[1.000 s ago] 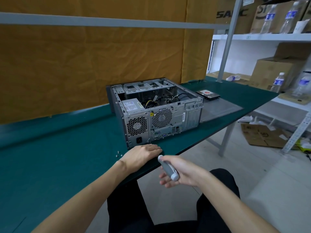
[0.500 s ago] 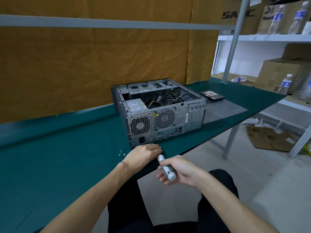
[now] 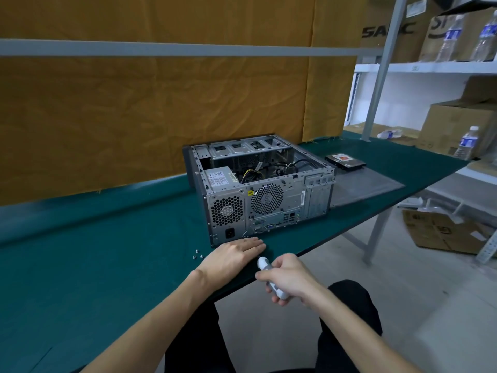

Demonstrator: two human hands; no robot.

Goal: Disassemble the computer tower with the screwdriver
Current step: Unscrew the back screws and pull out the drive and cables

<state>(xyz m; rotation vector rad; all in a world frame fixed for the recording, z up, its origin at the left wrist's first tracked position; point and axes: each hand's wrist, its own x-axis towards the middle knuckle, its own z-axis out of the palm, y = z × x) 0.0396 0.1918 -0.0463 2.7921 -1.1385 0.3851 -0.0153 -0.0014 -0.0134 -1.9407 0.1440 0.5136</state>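
The computer tower (image 3: 265, 189) lies on its side on the green table (image 3: 94, 259), its top open, with the power supply and cables showing and the rear panel with two fan grilles facing me. My left hand (image 3: 232, 255) rests flat on the table just in front of the tower's rear panel, fingers straight. My right hand (image 3: 289, 279) grips the grey-and-white screwdriver (image 3: 271, 282) by its handle, off the table's front edge and right of the left hand. The screwdriver's tip is hidden.
Three loose screws (image 3: 197, 254) lie left of my left hand. A removed side panel (image 3: 363, 184) lies right of the tower, with a hard drive (image 3: 345, 162) behind it. Shelves hold cardboard boxes (image 3: 454, 127) and water bottles (image 3: 468, 142). A box (image 3: 443, 232) sits on the floor.
My right hand has turned over the screwdriver and shifted slightly up toward the table edge. My left hand stays flat on the table. The view has drifted left.
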